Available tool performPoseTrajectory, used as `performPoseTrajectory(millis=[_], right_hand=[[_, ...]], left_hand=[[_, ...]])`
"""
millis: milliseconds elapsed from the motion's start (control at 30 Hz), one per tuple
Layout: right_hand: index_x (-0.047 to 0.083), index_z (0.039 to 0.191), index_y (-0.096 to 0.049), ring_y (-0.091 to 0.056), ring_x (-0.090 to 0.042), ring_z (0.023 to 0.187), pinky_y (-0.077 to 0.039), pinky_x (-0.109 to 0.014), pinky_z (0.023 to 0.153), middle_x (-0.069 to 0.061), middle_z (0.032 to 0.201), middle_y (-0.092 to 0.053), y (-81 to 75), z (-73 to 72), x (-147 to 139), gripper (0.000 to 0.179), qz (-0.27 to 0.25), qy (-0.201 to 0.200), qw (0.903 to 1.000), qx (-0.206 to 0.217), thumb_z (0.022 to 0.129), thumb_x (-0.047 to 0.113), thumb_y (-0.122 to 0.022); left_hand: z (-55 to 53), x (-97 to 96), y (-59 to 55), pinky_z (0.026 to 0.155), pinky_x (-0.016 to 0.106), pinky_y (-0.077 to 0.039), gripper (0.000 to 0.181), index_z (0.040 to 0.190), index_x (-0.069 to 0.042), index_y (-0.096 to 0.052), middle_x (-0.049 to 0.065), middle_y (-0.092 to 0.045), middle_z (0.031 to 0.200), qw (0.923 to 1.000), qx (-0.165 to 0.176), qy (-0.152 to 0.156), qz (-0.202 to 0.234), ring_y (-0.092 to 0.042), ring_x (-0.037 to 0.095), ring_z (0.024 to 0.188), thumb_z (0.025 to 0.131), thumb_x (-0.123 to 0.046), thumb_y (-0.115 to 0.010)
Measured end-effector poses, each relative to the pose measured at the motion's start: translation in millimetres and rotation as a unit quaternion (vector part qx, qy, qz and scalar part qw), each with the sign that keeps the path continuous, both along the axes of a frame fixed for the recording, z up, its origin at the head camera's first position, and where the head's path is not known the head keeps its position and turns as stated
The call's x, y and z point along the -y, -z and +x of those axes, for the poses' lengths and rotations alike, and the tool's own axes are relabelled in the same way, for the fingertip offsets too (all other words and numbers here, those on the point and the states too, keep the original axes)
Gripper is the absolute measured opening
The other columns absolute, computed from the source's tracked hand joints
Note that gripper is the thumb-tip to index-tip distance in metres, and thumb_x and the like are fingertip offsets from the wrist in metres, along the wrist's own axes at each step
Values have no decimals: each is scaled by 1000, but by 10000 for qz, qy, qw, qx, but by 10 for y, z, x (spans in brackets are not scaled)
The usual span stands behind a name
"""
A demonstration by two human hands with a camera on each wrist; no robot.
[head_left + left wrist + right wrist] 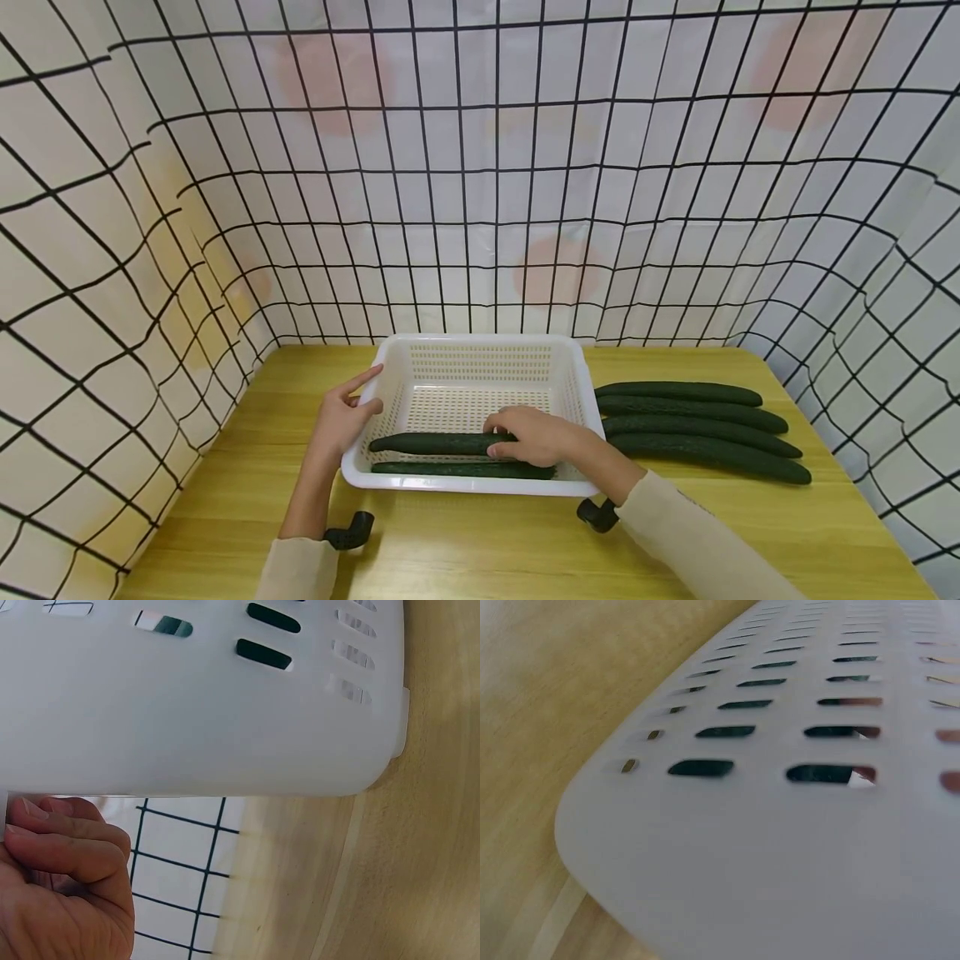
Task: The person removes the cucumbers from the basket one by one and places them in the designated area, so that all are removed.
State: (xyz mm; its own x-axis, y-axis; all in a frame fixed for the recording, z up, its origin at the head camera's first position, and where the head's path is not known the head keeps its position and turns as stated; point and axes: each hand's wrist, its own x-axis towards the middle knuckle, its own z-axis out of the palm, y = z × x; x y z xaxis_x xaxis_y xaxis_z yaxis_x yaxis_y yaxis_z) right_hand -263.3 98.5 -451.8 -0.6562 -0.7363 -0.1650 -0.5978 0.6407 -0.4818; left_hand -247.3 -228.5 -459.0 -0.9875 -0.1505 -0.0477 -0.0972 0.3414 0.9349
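Observation:
A white plastic basket [480,483] with slotted walls stands on the table. My left hand [343,421] grips its left rim, thumb and index finger spread along the edge; in the left wrist view the curled fingers [71,847] meet the rim. Inside the basket, my right hand [536,435] grips the right end of a dark green cucumber [435,443]. A second cucumber [461,470] lies in front of it along the near wall. In the right wrist view the basket wall [727,847] hides the hand except for glimpses through the slots.
Several more cucumbers [705,427] lie side by side on the wooden table [480,550], right of the basket. A black wire grid [495,221] with white sheeting behind it encloses the table at the back and sides.

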Motion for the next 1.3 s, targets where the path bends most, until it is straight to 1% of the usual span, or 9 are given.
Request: performPoseTrajectory(millis=[167, 300, 367, 533, 600, 700, 900, 1133, 1300], right_hand=[[12, 138, -59, -61, -21, 114, -52, -43, 97, -4, 127, -63, -26, 11, -29, 40, -321, 153, 9991, -217, 106, 36, -55], [11, 138, -60, -62, -22, 117, -52, -44, 99, -5, 130, -63, -36, 22, -30, 42, -625, 256, 9968, -427, 107, 40, -52], [12, 136, -62, -63, -20, 115, -53, -43, 99, -4, 128, -64, -40, 25, -21, 45, -743, 285, 9953, -554, 106, 44, -52], [17, 129, -71, -64, -12, 106, -55, -35, 92, 4, 117, -68, -47, 28, -4, 47, -937, 239, 9922, -793, 100, 53, -59], [18, 128, -72, -65, -12, 107, -56, -35, 93, 5, 117, -70, -49, 29, -3, 45, -1015, 195, 9914, -807, 99, 51, -62], [19, 127, -72, -66, -14, 113, -56, -37, 96, 6, 121, -72, -60, 38, -13, 42, -1081, 245, 9901, -858, 99, 48, -64], [25, 127, -72, -68, -16, 112, -57, -40, 91, 7, 122, -72, -110, 73, -55, 38, -1146, 530, 9826, -1364, 97, 46, -68], [26, 129, -72, -67, -16, 113, -57, -40, 91, 7, 125, -70, -186, 139, -106, 37, -1286, 566, 9750, -1721, 97, 44, -67], [23, 130, -71, -67, -17, 116, -57, -41, 95, 6, 126, -70, -285, 174, -152, 36, -1582, 569, 9703, -1738, 97, 39, -69]], left_hand=[[10, 5, -18, 70, 35, -60, 62, 149, -28, -57, 28, -68, 128, 10000, 7, -7, 59, -71, 25, 93, 90, -12, -65], [19, 11, -25, 70, 36, -61, 62, 150, -27, -56, 27, -68, 129, 10000, 5, 8, 74, -72, 25, 93, 91, -12, -65], [17, 14, -21, 69, 36, -61, 62, 150, -27, -56, 28, -68, 128, 10000, -13, 5, 62, -72, 25, 92, 90, -12, -66], [14, 24, -3, 69, 36, -61, 63, 150, -26, -56, 30, -68, 126, 10000, -19, 2, 54, -71, 25, 92, 90, -11, -65], [20, 26, 0, 70, 35, -61, 63, 150, -27, -56, 29, -68, 127, 10000, 7, -4, 68, -71, 25, 93, 90, -11, -66], [33, 25, 5, 70, 36, -61, 62, 150, -26, -56, 29, -67, 129, 9999, 32, 17, 142, -72, 27, 94, 90, -11, -66], [40, 28, 4, 69, 39, -62, 61, 150, -24, -56, 31, -66, 130, 9997, -19, 60, 216, -72, 30, 95, 91, -12, -66], [15, 15, -8, 70, 37, -62, 61, 149, -26, -58, 29, -67, 129, 9999, 5, -1, 168, -72, 28, 93, 90, -11, -66], [18, 3, -17, 69, 37, -62, 61, 149, -25, -57, 30, -67, 129, 9996, -16, 35, 282, -72, 28, 91, 90, -10, -65]])
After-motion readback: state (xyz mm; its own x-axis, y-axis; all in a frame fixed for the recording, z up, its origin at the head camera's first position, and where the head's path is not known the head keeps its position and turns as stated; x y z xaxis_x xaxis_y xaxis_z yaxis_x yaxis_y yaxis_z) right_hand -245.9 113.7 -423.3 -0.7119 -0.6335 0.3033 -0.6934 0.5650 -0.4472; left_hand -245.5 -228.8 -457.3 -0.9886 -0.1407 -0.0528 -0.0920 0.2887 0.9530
